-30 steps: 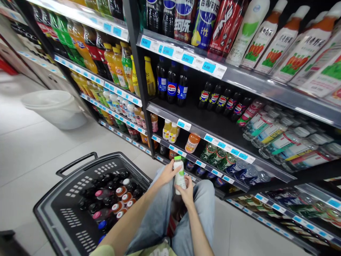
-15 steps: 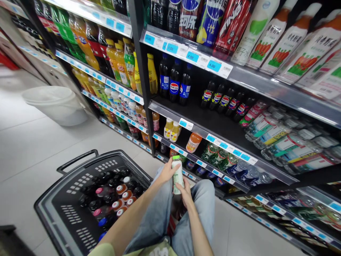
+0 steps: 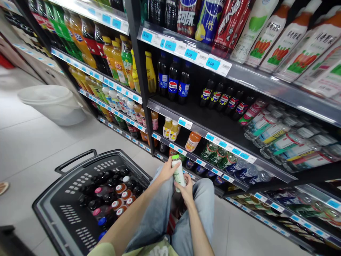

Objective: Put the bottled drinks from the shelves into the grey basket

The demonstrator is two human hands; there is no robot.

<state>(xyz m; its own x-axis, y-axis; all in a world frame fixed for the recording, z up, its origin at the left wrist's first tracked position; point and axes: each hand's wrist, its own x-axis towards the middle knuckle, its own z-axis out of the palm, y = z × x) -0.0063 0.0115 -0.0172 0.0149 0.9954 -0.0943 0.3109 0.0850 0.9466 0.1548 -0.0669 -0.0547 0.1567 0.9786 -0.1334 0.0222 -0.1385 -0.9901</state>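
Note:
A small white bottle (image 3: 179, 174) with a bright green cap is held between both hands above my lap, its cap end pointing away from me. My left hand (image 3: 167, 170) grips it near the cap from the left side. Around its lower part, my right hand (image 3: 186, 188) is closed, with the thumb lying across the label. To the left stands a black shopping basket (image 3: 68, 190) holding several bottles with dark, orange-and-white, pink and blue caps. Ahead, the lower shelf holds an orange juice bottle (image 3: 193, 141) and small yellow bottles (image 3: 170, 129).
Drink shelves with price-tag rails (image 3: 183, 53) rise close in front. Several dark cola bottles (image 3: 173, 81) and tilted clear water bottles (image 3: 290, 142) stand on the middle shelf. A white bucket (image 3: 50, 105) sits on the tiled floor at left. My knees flank the hands.
The white bottle has tilted and turned slightly in my hands, its lower end swinging right. My right hand has moved up a little along it. The view has shifted slightly.

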